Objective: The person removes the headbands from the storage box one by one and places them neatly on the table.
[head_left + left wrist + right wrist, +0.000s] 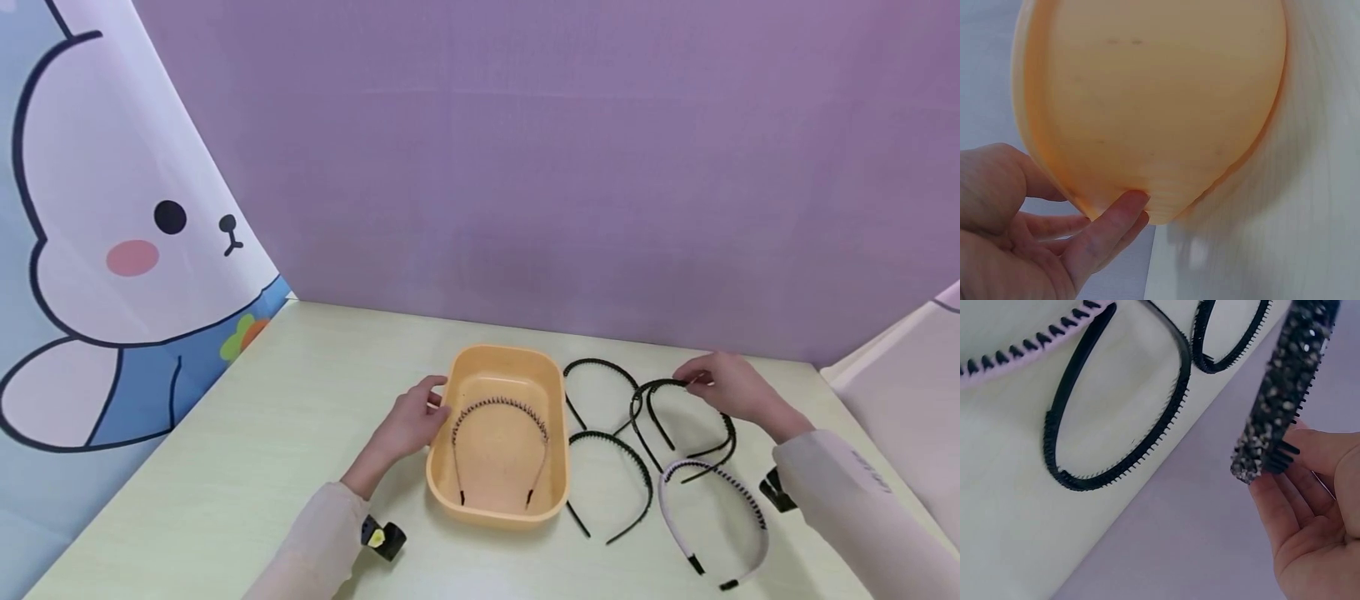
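Observation:
My left hand [411, 421] grips the left edge of an orange plastic basin [498, 521]; in the left wrist view, fingertips lie against the basin's outer wall [1160, 94]. Inside the basin lies a thin toothed headband [501, 401]. At the right, my right hand [723, 387] pinches the top of a black headband [1279, 394] between thumb and fingers. Sparkling stones cover its band, and small teeth line its inner side. In the head view it overlaps another black headband [636, 421].
Between basin and right hand lie more black headbands [600, 362] [626, 443]. A pale lilac headband with dark teeth [667, 508] rests nearest the right sleeve. Behind the pale table [300, 400] hangs a purple cloth [525, 167], with a cartoon-printed cloth [97, 192] at the left.

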The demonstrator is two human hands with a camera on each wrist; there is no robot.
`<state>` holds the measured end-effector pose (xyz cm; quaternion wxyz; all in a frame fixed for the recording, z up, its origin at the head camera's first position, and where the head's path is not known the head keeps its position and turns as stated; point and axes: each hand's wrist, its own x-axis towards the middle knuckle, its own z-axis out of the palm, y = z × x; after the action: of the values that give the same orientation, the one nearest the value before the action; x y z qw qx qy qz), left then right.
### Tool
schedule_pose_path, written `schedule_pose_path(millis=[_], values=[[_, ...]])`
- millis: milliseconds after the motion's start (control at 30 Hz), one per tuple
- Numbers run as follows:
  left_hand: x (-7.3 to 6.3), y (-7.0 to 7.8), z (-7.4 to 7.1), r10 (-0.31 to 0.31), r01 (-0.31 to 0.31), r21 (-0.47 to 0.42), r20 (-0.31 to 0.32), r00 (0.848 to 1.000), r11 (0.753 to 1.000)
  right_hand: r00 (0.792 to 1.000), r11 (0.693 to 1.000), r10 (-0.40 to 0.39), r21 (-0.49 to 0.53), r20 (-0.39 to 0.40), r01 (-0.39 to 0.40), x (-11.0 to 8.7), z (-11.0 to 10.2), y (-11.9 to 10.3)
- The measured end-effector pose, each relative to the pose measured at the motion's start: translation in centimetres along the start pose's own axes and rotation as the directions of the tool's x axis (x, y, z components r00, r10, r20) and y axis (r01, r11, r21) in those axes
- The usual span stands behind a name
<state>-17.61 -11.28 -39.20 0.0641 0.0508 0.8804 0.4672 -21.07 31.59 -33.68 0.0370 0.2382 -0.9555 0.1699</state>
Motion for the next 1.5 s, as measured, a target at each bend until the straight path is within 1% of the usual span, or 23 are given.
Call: schedule_pose_path(millis=[300, 533, 667, 767, 900, 1033, 1100, 1267, 1500], values=[[-0.1, 0.0, -0.1, 0.011, -0.011, 0.004, -0.005, 1.000, 1.000, 1.000, 1.000, -0.013, 0.008, 0.014, 0.013, -0.9, -0.2, 1.5], [-0.2, 0.0, -0.1, 0.014, -0.014, -0.005, -0.007, 1.000, 1.000, 1.000, 1.000, -0.010, 0.000, 0.007, 0.010, -1.7, -1.0, 3.3], [-0.2, 0.2, -0.1, 0.001, -0.001, -0.004, -0.003, 1.000, 1.000, 1.000, 1.000, 0.020, -0.007, 0.020, -0.020, -2.1, -1.6, 4.3], [-0.2, 0.2, -0.1, -0.008, 0.008, 0.005, 0.000, 1.000, 1.000, 0.999, 0.999, 0.042, -0.032, 0.017, -0.041, -2.5, -2.0, 5.0], [-0.2, 0.3, 0.0, -0.014, 0.014, 0.014, -0.002, 1.000, 1.000, 0.999, 0.997, 0.034, -0.067, 0.001, -0.034, -2.9, -2.3, 6.1], [-0.2, 0.3, 0.0, -0.016, 0.016, 0.018, -0.003, 1.000, 1.000, 1.000, 0.998, 0.028, -0.057, -0.007, -0.028, -3.4, -2.4, 7.2], [-0.1, 0.3, 0.0, -0.016, 0.016, 0.019, -0.003, 1.000, 1.000, 0.999, 0.998, 0.039, -0.053, -0.010, -0.040, -3.7, -2.4, 7.6], [0.0, 0.3, 0.0, -0.022, 0.022, 0.018, -0.003, 1.000, 1.000, 0.996, 0.995, 0.084, -0.064, 0.017, -0.083, -4.3, -2.3, 8.6], [0.1, 0.1, 0.1, -0.024, 0.024, 0.011, -0.006, 1.000, 1.000, 0.996, 0.993, 0.087, -0.086, 0.006, -0.086, -4.8, -2.2, 9.7]])
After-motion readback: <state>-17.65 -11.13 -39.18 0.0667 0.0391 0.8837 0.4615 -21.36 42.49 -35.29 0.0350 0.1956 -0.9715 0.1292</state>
